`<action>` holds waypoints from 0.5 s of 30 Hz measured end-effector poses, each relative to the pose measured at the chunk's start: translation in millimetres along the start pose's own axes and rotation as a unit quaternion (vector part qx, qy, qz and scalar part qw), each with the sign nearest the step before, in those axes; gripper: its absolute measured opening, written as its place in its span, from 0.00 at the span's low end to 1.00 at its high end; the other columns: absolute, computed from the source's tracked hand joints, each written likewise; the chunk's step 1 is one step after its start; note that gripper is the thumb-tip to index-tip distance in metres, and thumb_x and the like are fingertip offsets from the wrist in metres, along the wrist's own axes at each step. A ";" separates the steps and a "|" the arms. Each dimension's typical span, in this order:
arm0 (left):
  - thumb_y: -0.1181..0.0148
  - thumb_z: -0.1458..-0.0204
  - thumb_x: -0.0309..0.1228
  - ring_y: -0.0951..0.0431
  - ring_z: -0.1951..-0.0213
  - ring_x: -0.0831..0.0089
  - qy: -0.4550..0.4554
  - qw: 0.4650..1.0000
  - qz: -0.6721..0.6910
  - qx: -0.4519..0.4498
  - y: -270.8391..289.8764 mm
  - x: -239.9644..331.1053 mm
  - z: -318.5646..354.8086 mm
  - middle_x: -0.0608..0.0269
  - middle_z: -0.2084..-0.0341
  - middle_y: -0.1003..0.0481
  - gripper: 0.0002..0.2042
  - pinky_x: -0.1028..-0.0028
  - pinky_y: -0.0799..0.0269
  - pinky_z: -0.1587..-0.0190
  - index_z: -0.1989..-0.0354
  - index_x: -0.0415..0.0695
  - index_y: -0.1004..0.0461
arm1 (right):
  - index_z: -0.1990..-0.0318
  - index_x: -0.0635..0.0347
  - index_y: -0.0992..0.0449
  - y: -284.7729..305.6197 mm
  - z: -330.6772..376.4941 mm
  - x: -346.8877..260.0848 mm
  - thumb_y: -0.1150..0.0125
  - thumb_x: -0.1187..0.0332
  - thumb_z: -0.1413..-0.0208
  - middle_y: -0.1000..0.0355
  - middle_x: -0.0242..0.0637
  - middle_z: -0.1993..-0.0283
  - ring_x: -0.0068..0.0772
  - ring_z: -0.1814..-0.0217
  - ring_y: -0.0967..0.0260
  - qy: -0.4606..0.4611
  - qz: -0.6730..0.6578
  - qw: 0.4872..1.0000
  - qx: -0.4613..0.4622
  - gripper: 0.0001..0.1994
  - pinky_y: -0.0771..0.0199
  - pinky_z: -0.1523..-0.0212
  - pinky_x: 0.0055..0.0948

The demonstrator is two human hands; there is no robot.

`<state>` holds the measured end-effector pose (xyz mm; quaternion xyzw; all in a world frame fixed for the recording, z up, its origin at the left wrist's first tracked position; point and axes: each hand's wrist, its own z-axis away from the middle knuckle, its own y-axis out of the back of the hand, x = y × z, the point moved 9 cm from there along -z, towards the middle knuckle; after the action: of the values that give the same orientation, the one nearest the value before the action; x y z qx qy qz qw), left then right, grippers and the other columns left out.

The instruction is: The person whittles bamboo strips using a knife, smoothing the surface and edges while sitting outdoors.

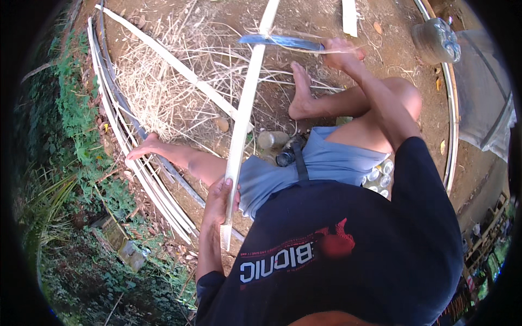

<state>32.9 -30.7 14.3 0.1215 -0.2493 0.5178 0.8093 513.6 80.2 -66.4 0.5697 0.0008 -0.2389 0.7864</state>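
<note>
My left hand [222, 198] is wrapped round the near end of a long pale strip of split wood, perhaps bamboo [243, 117]. The strip slants up and away from me past the top of the view. In my right hand [341, 53] is the handle of a long knife [288, 42], its bluish blade pointing left. The blade lies across the strip near its far part, and thin curled fibres gather where they meet. Most of the knife's handle is hidden by my fingers.
A heap of pale shavings [147, 81] covers the ground ahead left, with another strip [179, 68] lying across it. Several long strips [138, 157] lie at left beside green plants. A clear plastic jug [436, 41] stands far right. Near my lap lies a jar [272, 139].
</note>
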 end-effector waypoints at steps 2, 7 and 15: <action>0.54 0.35 0.38 0.31 0.87 0.76 0.023 1.000 0.002 0.000 12.3 -6.5 -2.3 0.63 0.85 0.29 0.15 0.80 0.33 0.83 0.64 0.38 0.29 | 0.68 0.62 0.20 4.7 0.2 -13.5 0.40 0.63 0.53 0.24 0.52 0.72 0.50 0.74 0.25 0.053 -0.005 0.998 0.043 0.12 0.25 0.70 0.47; 0.58 0.34 0.43 0.24 0.73 0.71 0.010 0.999 -0.035 -0.003 16.4 -16.8 -19.3 0.56 0.77 0.24 0.18 0.72 0.27 0.64 0.64 0.39 0.29 | 0.71 0.67 0.24 -33.9 6.4 -27.8 0.39 0.64 0.55 0.30 0.43 0.83 0.37 0.81 0.31 0.016 -0.238 0.963 -0.122 0.12 0.31 0.78 0.39; 0.60 0.34 0.49 0.28 0.53 0.65 -0.011 0.958 -0.281 0.063 34.3 -42.5 -52.4 0.52 0.59 0.25 0.27 0.69 0.36 0.46 0.46 0.35 0.30 | 0.75 0.66 0.26 -71.4 11.3 -23.5 0.37 0.63 0.54 0.35 0.36 0.87 0.26 0.88 0.39 -0.034 -0.304 0.931 -0.198 0.13 0.44 0.88 0.31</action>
<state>2.2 -24.9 -54.6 0.2427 -0.1807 0.2827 0.9102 462.9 62.0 -119.9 0.3663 0.1947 -0.4808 0.7725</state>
